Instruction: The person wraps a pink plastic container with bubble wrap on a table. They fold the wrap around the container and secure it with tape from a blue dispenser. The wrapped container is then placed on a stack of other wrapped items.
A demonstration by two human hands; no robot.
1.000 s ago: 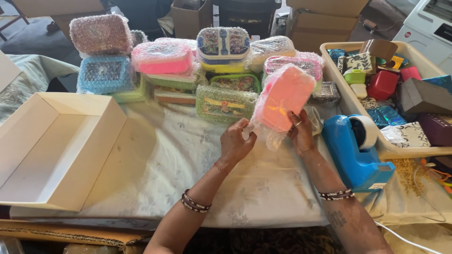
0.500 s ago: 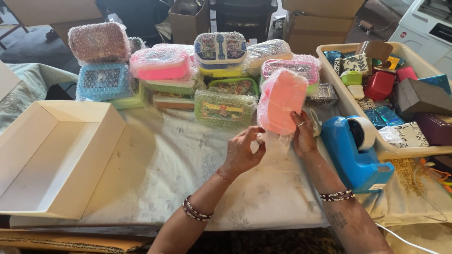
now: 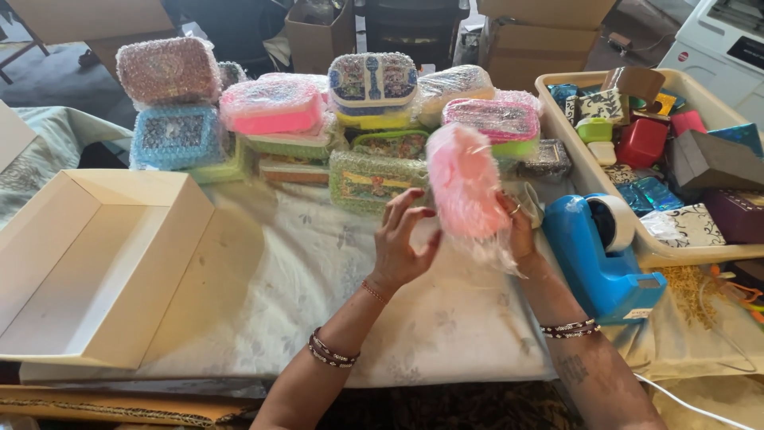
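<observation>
Right grip (image 3: 517, 231) is clasped on the pink box wrapped in bubble wrap (image 3: 465, 191), which I hold upright and tilted just above the tabletop (image 3: 318, 302), loose wrap trailing below my fingers; left grip (image 3: 402, 243) is released, fingers spread, just beside the wrap's near face and, as far as I can tell, not touching it. Well to the left of the left grip lies the big open white carton (image 3: 87, 263), empty side up on the patterned cloth. Beyond both grips stands a stacked row of wrapped boxes (image 3: 294, 119), pink, blue, green and patterned, the green one (image 3: 374, 179) just behind the held box. To the right of the right grip sits a cream tray (image 3: 585, 171) crowded with small boxes and trinkets. Just beside that grip, against the tray's wall, stands the blue tape dispenser (image 3: 601, 255). Beaded bracelets (image 3: 569, 328) ring both my wrists
</observation>
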